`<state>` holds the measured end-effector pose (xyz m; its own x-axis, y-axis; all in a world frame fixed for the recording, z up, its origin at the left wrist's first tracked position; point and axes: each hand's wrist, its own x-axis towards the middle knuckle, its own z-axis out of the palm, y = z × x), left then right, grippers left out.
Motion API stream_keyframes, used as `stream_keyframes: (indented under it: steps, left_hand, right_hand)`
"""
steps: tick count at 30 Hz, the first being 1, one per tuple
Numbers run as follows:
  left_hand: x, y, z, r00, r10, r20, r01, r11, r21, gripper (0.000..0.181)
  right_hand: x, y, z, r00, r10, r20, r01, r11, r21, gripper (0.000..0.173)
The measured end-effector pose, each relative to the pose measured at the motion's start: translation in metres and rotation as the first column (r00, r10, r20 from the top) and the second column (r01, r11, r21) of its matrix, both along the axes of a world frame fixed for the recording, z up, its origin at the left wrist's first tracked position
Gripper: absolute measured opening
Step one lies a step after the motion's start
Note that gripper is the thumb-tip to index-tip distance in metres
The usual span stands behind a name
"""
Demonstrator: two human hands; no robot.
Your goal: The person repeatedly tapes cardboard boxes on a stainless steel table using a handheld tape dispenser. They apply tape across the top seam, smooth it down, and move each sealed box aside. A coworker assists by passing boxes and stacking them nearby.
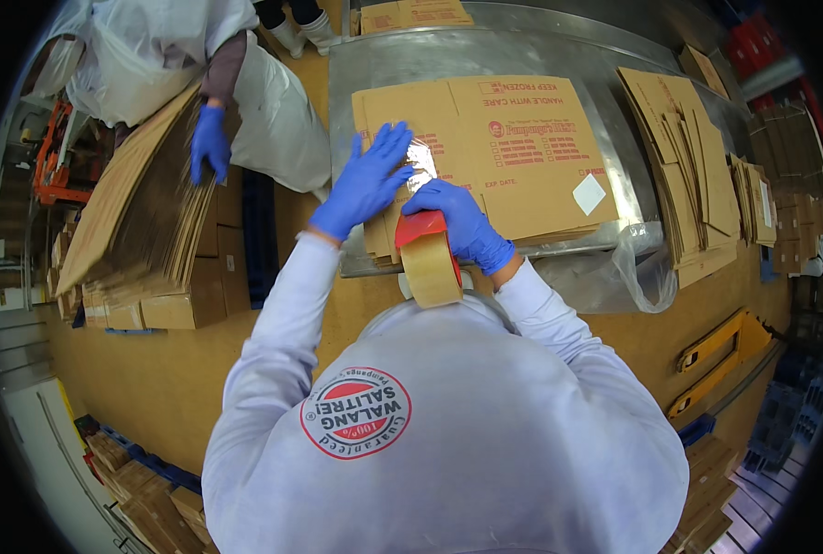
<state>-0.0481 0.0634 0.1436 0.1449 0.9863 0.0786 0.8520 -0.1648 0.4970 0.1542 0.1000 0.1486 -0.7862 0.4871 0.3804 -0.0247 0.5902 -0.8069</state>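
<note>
My right hand [456, 225], in a blue glove, grips a red tape dispenser [422, 228] that carries a wide roll of packing tape [431, 270]. A shiny strip of clear tape [420, 165] lies ahead of it on a flattened cardboard box [543, 194]. My left hand [370, 185], also gloved, rests palm down with fingers spread beside the strip, at the left part of the cardboard. Red printing and a white diamond label [588, 194] mark the box. More flat sheets show beneath its near edge.
A steel table [383, 59] bears the cardboard. At the left, a co-worker's gloved hand [210, 145] is by a stack of folded cartons [155, 208]. More flat cartons [695, 159] lean at the right, near a clear plastic bag [640, 266]. Yellow pallet jack forks [719, 363] lie on the floor.
</note>
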Motion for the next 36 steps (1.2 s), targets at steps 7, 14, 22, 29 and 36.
stream_keyframes:
  steps: [7,14,22,29,36]
  left_hand:
    - [-0.004,0.064,-0.039,0.951,-0.011,-0.308,0.028,0.998,0.053,0.066]
    - [-0.021,0.065,-0.066,0.462,0.070,-0.884,0.245,0.948,0.203,0.063]
    - [-0.023,0.079,-0.051,0.976,-0.082,-0.201,0.059,0.991,-0.117,0.062]
    - [-0.022,0.120,-0.021,0.949,0.263,-0.175,-0.221,0.948,0.229,0.074]
    - [0.019,0.138,-0.063,0.892,0.235,-0.386,-0.161,0.963,0.215,0.087]
  right_hand:
    - [0.000,0.002,-0.021,0.996,-0.090,0.024,0.092,0.989,-0.117,0.037]
    - [-0.061,0.066,-0.041,0.917,-0.121,0.380,0.233,0.936,-0.263,0.038]
    - [0.019,0.017,0.001,0.983,-0.009,-0.183,-0.056,0.936,-0.347,0.035]
    - [0.089,0.037,0.035,0.899,-0.187,-0.397,-0.188,0.653,-0.734,0.043]
    - [0.112,0.038,0.035,0.762,-0.356,-0.541,-0.320,0.520,-0.792,0.044]
